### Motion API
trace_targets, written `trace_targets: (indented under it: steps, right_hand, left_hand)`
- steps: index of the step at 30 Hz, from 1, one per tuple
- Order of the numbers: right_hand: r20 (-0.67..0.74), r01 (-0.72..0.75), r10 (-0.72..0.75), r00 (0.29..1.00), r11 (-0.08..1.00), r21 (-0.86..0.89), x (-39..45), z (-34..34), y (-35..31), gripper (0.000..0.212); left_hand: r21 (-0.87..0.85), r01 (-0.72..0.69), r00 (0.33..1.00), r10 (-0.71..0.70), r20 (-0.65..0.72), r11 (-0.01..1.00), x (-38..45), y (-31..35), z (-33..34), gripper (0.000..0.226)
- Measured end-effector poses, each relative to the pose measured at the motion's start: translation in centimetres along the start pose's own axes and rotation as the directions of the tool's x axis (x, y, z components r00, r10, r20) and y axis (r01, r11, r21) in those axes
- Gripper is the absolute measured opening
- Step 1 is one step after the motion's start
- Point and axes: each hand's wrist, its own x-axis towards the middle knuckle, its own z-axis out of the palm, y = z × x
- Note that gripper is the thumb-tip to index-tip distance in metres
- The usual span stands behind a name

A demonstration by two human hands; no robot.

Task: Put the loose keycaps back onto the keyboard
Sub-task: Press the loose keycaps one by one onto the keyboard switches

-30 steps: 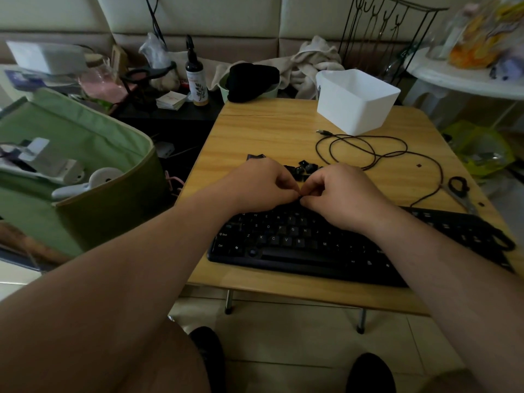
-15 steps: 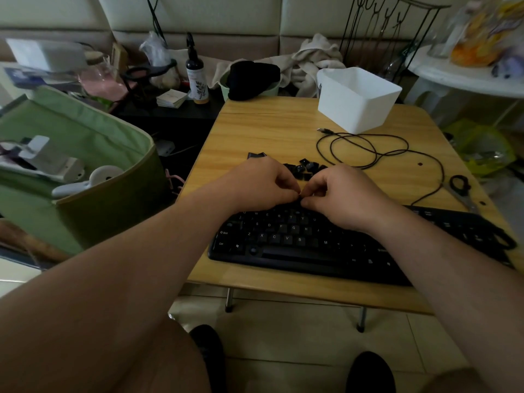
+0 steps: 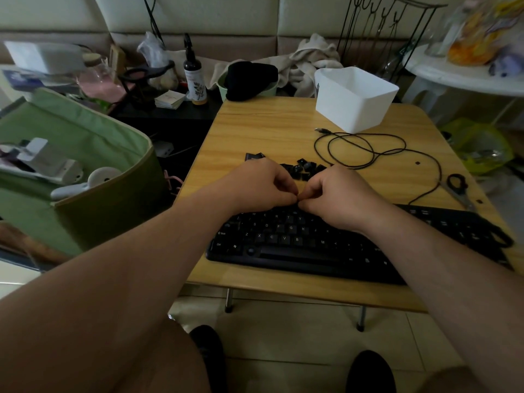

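A black keyboard [image 3: 312,245] lies along the near edge of the wooden table [image 3: 272,129]. Several loose black keycaps [image 3: 302,168] sit in a small pile just behind it, and one wider keycap [image 3: 253,156] lies apart to the left. My left hand [image 3: 259,185] and my right hand [image 3: 337,199] meet over the keyboard's upper rows. Their fingers are curled and the fingertips pinch together on a small keycap that the fingers almost hide.
A white plastic bin [image 3: 354,99] stands at the back right of the table. The keyboard's black cable [image 3: 368,148] loops in front of it. Scissors [image 3: 458,187] lie at the right edge. A green fabric bag [image 3: 71,154] stands left of the table.
Both hands stay pressed together at the same spot on the keyboard, with only slight finger movement. The loose keycaps have not moved.
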Motion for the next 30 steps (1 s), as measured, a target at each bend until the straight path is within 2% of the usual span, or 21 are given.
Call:
trace_targets:
  steps: [4,6,9,12,15,20,23,27,28,30]
  right_hand:
    - [0.034,-0.013,0.012,0.999,0.999,0.036,0.0,-0.3,0.3,0.004]
    - [0.013,-0.017,0.015,1.000,0.992,0.125,0.0,-0.4,0.7,0.004]
    - [-0.114,-0.038,0.072,0.991,0.962,0.271,0.1,-1.0,1.7,0.007]
    - [-0.162,-0.052,0.107,0.981,0.950,0.307,0.4,-1.5,2.6,0.005]
    - [-0.170,-0.050,0.102,0.980,0.957,0.284,0.3,-1.6,3.0,0.005]
    - [-0.185,-0.038,0.089,0.979,0.963,0.267,0.1,-1.8,3.0,0.006]
    - [-0.188,-0.029,0.080,0.979,0.965,0.260,0.0,-2.1,3.0,0.006]
    - [-0.186,-0.010,0.062,0.981,0.964,0.264,-0.3,-2.3,2.7,0.006]
    - [-0.186,-0.002,0.052,0.981,0.966,0.259,-0.4,-2.3,2.7,0.005]
    - [-0.163,0.030,0.007,0.987,0.974,0.226,-0.6,-2.2,2.6,0.004]
  left_hand:
    - [-0.051,0.039,0.999,-0.039,0.011,0.998,0.2,0.0,-0.4,0.006]
    - [-0.043,0.062,0.997,-0.064,-0.051,0.997,0.6,-0.3,-0.8,0.006]
    - [0.057,0.100,0.976,-0.087,-0.198,0.993,1.6,-1.3,-1.1,0.013]
    - [0.135,0.153,0.955,-0.112,-0.273,0.979,2.9,-2.2,-1.1,0.026]
    - [0.193,0.185,0.962,-0.138,-0.234,0.964,3.7,-2.2,-0.8,0.032]
    - [0.206,0.161,0.971,-0.117,-0.210,0.965,3.8,-1.8,-0.7,0.019]
    - [0.207,0.139,0.977,-0.100,-0.186,0.968,3.4,-1.8,-1.0,0.022]
    - [0.172,0.113,0.973,-0.075,-0.217,0.978,2.9,-1.7,-1.5,0.024]
    - [0.130,0.108,0.968,-0.074,-0.240,0.986,2.7,-1.6,-1.6,0.020]
    - [-0.060,0.087,0.952,-0.101,-0.290,0.994,2.4,-1.2,-1.5,0.010]
